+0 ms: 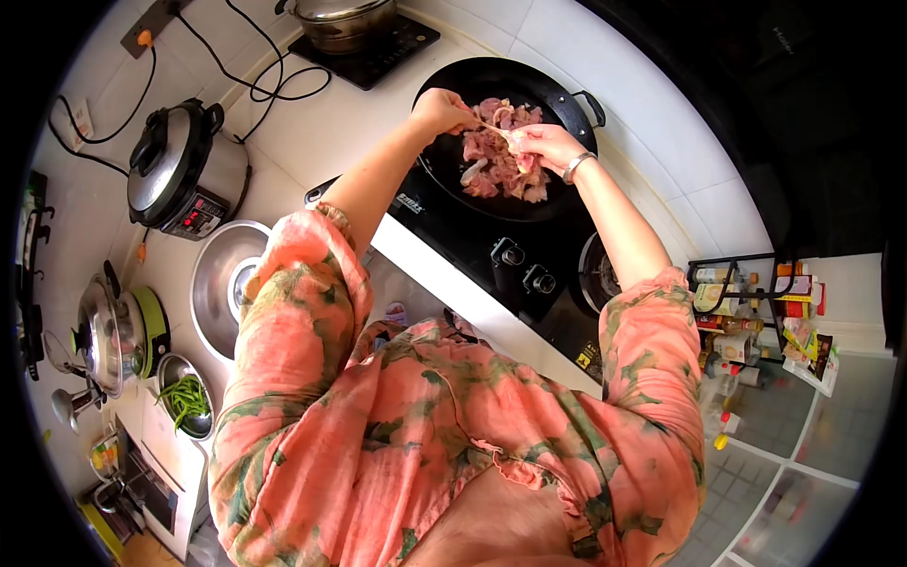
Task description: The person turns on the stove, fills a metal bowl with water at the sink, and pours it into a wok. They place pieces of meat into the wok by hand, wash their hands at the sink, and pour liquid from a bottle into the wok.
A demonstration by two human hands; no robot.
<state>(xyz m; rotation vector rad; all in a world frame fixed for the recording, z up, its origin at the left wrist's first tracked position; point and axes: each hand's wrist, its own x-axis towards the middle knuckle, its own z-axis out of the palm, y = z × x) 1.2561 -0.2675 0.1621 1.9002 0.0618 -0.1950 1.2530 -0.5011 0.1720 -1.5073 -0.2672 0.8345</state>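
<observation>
A black wok [453, 194] on the stove holds a heap of raw, pink meat pieces [501, 170]. Above the heap, a pale strip of meat [493, 128] stretches between both hands. My left hand [446, 112] is closed, its fingertips pinching the strip's left end. My right hand [550, 146], with a bracelet at the wrist, is closed on the other end, close over the pile. The fingertips partly hide what they pinch.
The black gas stove [472, 241] has two knobs and a second burner [597, 269]. A pressure cooker [189, 175], a steel basin [215, 293] and a bowl of green peppers [186, 397] stand left. A rack of bottles [737, 293] is right; a lidded pot [342, 24] sits behind.
</observation>
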